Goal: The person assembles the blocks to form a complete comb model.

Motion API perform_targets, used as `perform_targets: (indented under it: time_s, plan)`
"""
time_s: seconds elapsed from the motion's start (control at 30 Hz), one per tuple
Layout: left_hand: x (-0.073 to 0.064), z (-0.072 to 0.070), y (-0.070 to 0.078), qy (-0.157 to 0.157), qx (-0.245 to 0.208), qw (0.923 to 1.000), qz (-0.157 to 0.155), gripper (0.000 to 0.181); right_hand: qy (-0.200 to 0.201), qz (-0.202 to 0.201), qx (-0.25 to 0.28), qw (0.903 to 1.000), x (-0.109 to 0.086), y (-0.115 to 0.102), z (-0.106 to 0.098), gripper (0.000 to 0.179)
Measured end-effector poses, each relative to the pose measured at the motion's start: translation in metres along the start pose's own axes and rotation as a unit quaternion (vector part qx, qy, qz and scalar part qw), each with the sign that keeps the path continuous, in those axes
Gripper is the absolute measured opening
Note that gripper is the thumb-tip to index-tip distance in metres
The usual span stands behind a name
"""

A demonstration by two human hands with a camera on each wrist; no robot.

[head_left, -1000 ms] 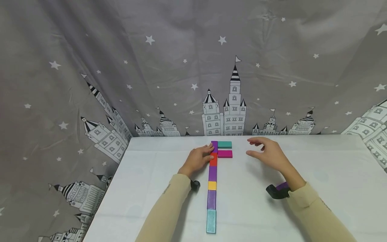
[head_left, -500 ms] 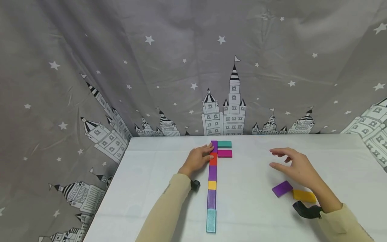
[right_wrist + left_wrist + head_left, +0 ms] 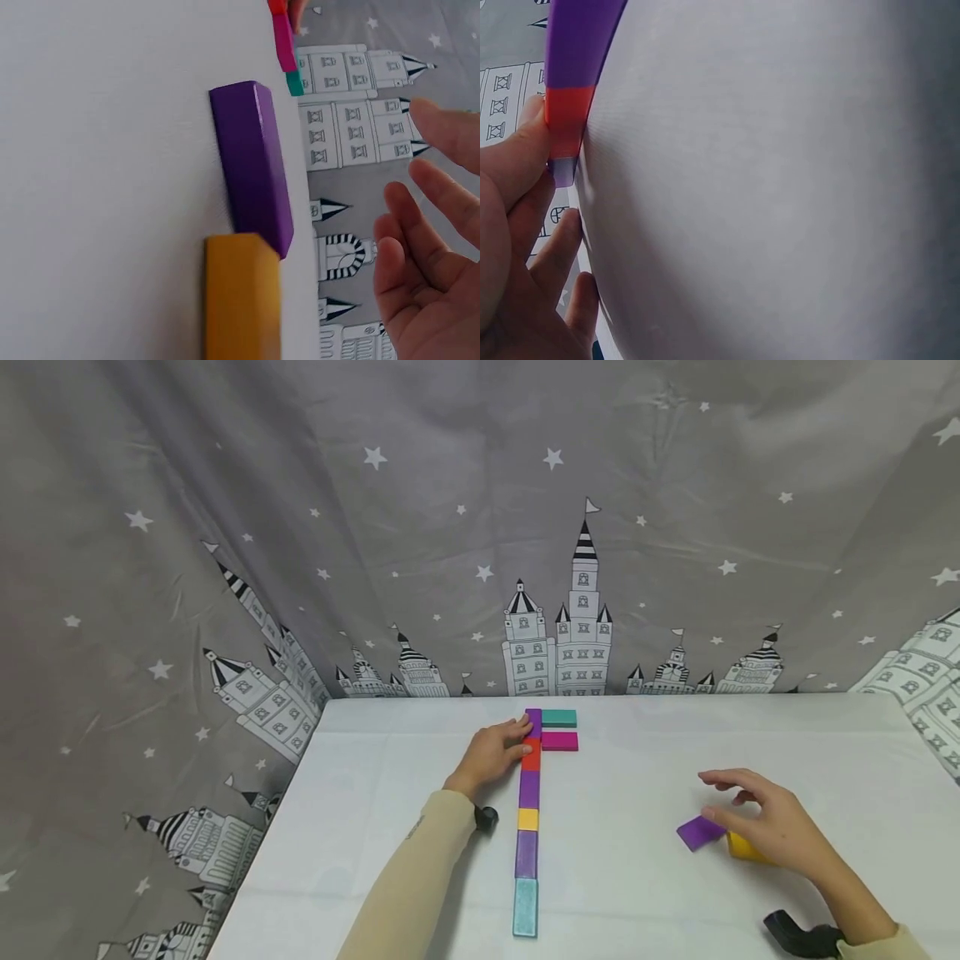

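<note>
My left hand (image 3: 487,756) rests beside the far end of a column of flat blocks, its fingers touching the top purple block (image 3: 535,720) and its thumb at the red block (image 3: 531,758). In the left wrist view the thumb lies against the red block (image 3: 568,120). Well to the right, my right hand (image 3: 776,827) hovers with nothing in it, fingers apart and loosely bent. Beneath it lie a loose purple block (image 3: 696,834) and a yellow block (image 3: 744,848), partly covered by the hand. The right wrist view shows this purple block (image 3: 253,157) touching the yellow block (image 3: 238,300).
Down the column follow a purple block (image 3: 529,789), a small yellow block (image 3: 528,819), another purple block (image 3: 527,854) and a light teal block (image 3: 526,907). A green block (image 3: 559,718) and a magenta block (image 3: 560,742) jut right from its top. A grey curtain (image 3: 420,560) hangs behind the table.
My right hand has moved right and toward me, from near the column's top to above the loose purple and yellow blocks. The left hand and the column have stayed put.
</note>
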State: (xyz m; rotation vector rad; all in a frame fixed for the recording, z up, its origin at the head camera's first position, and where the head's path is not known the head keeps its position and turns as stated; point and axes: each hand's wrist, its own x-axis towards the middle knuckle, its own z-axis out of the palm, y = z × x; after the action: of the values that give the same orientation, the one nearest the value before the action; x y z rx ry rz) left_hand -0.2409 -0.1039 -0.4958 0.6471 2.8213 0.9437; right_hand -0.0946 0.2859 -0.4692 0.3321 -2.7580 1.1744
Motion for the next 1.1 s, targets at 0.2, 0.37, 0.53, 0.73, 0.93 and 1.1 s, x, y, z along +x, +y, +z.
perform_targets:
  time_s: [0.2,0.37,0.53,0.73,0.93,1.1]
  plan:
    - [0.000,0.001,0.000,-0.004,-0.001,1.0000,-0.005,0.051,-0.023,0.024,0.027,0.9991,-0.007,0.012,0.001,0.047]
    - [0.000,0.002,0.000,-0.010,-0.001,0.9999,-0.013,0.052,-0.037,0.031,0.015,0.9987,-0.011,0.019,-0.001,0.050]
    - [-0.001,0.002,-0.001,-0.011,-0.001,0.9998,-0.017,0.052,-0.056,0.031,-0.028,0.9975,-0.011,0.021,-0.002,0.054]
    - [-0.001,0.002,0.000,-0.014,0.003,0.9997,-0.018,0.052,-0.080,0.015,-0.058,0.9950,-0.011,0.023,0.001,0.050]
    - [-0.001,0.003,0.000,-0.015,0.007,0.9996,-0.024,0.053,-0.085,0.016,-0.076,0.9933,-0.010,0.022,0.007,0.040]
    - [-0.002,0.001,0.000,-0.013,0.003,0.9995,-0.030,0.053,-0.057,-0.004,-0.086,0.9947,-0.008,0.020,0.012,0.036]
